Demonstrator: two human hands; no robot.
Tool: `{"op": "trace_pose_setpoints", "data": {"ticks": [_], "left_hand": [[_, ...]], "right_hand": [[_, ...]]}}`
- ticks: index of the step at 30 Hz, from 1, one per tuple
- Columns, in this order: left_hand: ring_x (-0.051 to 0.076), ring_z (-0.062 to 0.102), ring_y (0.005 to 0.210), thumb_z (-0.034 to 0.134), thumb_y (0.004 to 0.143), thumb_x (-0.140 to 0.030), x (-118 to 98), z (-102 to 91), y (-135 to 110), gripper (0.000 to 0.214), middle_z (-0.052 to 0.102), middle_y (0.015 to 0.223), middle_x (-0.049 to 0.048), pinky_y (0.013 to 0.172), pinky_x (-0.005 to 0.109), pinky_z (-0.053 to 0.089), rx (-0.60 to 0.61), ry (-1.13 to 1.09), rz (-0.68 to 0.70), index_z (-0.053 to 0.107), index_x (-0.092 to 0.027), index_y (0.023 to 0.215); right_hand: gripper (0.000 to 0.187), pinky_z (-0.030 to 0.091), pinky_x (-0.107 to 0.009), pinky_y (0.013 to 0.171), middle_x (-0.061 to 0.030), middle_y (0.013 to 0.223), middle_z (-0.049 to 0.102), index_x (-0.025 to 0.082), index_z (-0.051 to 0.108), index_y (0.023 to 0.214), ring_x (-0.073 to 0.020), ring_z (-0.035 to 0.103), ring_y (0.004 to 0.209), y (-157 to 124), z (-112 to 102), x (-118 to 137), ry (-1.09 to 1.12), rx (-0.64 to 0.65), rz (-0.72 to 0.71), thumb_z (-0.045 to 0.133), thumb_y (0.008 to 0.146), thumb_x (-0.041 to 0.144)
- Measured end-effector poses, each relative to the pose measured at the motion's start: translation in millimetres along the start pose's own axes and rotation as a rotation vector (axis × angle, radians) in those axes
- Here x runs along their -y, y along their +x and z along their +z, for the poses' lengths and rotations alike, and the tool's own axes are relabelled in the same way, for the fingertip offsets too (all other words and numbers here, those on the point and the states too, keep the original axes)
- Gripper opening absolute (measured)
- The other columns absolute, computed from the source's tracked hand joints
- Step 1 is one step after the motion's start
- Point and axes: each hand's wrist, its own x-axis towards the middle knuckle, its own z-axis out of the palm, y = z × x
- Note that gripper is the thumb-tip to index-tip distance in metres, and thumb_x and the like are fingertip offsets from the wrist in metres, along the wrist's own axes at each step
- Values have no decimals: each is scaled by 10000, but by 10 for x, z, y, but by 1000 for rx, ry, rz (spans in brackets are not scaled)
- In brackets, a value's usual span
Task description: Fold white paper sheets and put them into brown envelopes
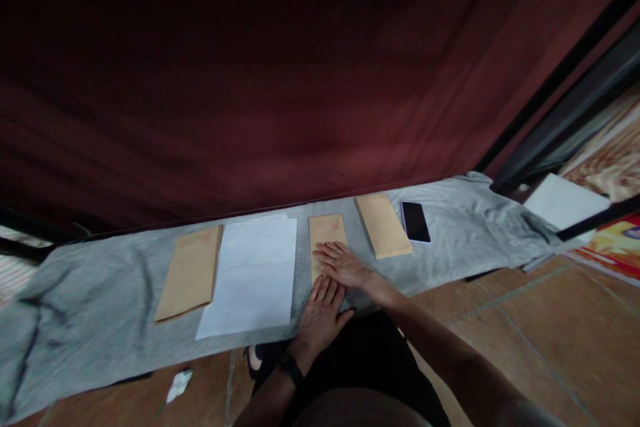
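Observation:
A brown paper envelope (323, 225) lies on the grey cloth in front of me, its lower part covered by my hands. My right hand (345, 265) rests flat across its middle, fingers stretched out to the left. Just below, my left hand (320, 313) lies flat at the envelope's near end with the fingers extended and the thumb apart. The fingertips of the two hands come close together or touch; I cannot tell which. Neither hand grasps anything.
Left of the hands lie white paper sheets (255, 273) and a stack of brown envelopes (189, 273). To the right are another envelope stack (384, 225) and a phone (416, 221). Grey cloth (465, 227) covers the narrow surface; a dark red panel (310, 113) rises behind.

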Motion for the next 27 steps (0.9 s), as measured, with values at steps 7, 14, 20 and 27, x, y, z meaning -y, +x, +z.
{"op": "trace_pose_setpoints", "data": {"ticks": [7, 14, 20, 27], "left_hand": [[279, 343, 1478, 473, 965, -552, 49, 44, -19, 657, 367, 1608, 84, 1207, 487, 302, -68, 181, 86, 369, -236, 1532], [290, 328, 1485, 474, 952, -579, 54, 56, -26, 704, 342, 1619, 96, 1211, 492, 284, -73, 192, 100, 339, -229, 1548], [292, 314, 1491, 452, 946, -610, 34, 32, -20, 720, 335, 1623, 95, 1215, 498, 268, -43, 152, 73, 348, -223, 1545], [307, 389, 1448, 458, 942, -605, 15, -5, -12, 672, 504, 1513, 124, 1212, 510, 271, -30, 143, 72, 472, -190, 1470]], "right_hand": [[476, 208, -420, 1248, -27, 1599, 367, 250, 444, 1502, -197, 317, 1488, 492, 19, -351, -199, 155, 83, 389, 1048, 380], [528, 182, -447, 1254, -84, 1618, 304, 168, 383, 1534, -214, 258, 1510, 651, 12, -405, -222, 137, 169, 326, 1058, 388], [563, 178, -427, 1262, -66, 1617, 315, 186, 341, 1555, -198, 264, 1508, 380, -43, -268, -110, 191, 115, 331, 1053, 439], [533, 162, -432, 1264, -55, 1630, 295, 218, 328, 1561, -177, 251, 1512, -44, -176, -48, 59, 251, 119, 307, 1065, 411]]}}
